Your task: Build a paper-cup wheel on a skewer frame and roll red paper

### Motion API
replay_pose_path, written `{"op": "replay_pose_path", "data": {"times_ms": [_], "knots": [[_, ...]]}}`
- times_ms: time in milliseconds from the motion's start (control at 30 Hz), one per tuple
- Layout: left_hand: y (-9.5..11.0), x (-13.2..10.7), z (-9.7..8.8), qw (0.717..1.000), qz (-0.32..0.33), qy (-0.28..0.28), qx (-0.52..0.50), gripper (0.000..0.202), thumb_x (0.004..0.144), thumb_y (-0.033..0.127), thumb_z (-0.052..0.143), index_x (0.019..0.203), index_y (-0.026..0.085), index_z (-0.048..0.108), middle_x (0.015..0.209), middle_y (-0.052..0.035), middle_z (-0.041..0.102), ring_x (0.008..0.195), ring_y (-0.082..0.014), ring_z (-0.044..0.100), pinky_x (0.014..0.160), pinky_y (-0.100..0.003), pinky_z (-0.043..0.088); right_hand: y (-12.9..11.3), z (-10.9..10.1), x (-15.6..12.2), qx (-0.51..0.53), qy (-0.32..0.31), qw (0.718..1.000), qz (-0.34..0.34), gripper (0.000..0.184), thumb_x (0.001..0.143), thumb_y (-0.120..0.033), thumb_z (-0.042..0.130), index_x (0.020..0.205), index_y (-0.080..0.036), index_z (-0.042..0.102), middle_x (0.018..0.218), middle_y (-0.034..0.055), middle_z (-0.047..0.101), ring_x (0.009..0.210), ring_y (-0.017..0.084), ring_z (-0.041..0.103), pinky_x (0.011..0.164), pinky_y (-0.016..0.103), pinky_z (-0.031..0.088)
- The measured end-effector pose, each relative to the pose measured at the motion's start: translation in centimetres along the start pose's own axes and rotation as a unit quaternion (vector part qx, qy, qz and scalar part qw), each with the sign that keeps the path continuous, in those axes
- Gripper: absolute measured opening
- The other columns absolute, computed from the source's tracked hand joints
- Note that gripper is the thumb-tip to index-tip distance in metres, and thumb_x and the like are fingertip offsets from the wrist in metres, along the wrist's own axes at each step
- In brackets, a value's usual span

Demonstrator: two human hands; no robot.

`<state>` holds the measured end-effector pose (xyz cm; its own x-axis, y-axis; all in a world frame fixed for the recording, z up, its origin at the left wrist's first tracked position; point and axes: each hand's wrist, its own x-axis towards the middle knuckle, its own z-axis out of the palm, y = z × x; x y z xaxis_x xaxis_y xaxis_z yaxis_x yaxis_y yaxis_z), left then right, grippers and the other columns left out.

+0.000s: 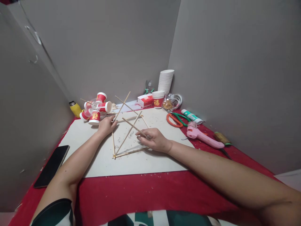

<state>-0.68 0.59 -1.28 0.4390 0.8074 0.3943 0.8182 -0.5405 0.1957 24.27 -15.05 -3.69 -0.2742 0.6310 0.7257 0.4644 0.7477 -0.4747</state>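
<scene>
1. The stick frame (131, 152) lies near the middle of the white sheet (98, 164); slanted sticks rise from it and cross in pairs;
2. The right hand (154, 138) pinches the lower part of one slanted stick (128, 122) near the frame's near-right corner;
3. The left hand (107, 125) touches the far-left corner; whether its fingers pinch the stick there, I cannot tell;
4. Beyond the left hand sit clustered red paper cups (94, 118); farther right, a red-and-white box (146, 100) and stacked white cups (165, 82);
5. Right of the sheet lies a pink glue gun (207, 138); left, a dark phone (51, 166).
</scene>
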Motion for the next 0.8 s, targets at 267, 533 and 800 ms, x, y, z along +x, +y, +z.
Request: {"op": "replay_pose_path", "data": {"times_ms": [267,533,800], "knots": [[0.2,0.1,-0.1,1.0,0.01,0.003,-0.004,0.042,0.096,0.039,0.059,0.131,0.017,0.069,0.124,-0.0126,0.075,0.114,-0.029,0.07,0.096,-0.038,0.054,-0.3,-0.1,0.1,-0.025,-0.003,0.999,-0.024,0.021,0.096,-0.03,0.06,0.099,-0.016,0.075,0.071,0.0034,0.074,0.062,0.013,0.066,0.064,0.026,0.053],[-0.4,0.1,0.3,1.0,0.003,0.016,-0.027,0.04,0.094,0.04,0.061,0.126,0.018,0.071,0.113,-0.0105,0.078,0.1,-0.0267,0.073,0.09,-0.037,0.057,-0.5,-0.1,0.2,-0.018,-0.004,0.999,-0.034,0.021,0.097,-0.03,0.058,0.092,-0.018,0.074,0.07,0.0032,0.072,0.063,0.014,0.066,0.063,0.028,0.053],[0.6,0.3,-1.8,0.994,-0.004,0.092,-0.057,0.034,0.1,0.034,0.051,0.114,0.015,0.075,0.102,-0.0088,0.079,0.088,-0.0196,0.074,0.082,-0.03,0.059,-0.6,-0.1,0.2,-0.029,0.007,0.998,-0.05,0.017,0.095,-0.026,0.06,0.092,-0.018,0.075,0.062,-0.0001,0.067,0.058,0.013,0.062,0.062,0.027,0.051]]}}
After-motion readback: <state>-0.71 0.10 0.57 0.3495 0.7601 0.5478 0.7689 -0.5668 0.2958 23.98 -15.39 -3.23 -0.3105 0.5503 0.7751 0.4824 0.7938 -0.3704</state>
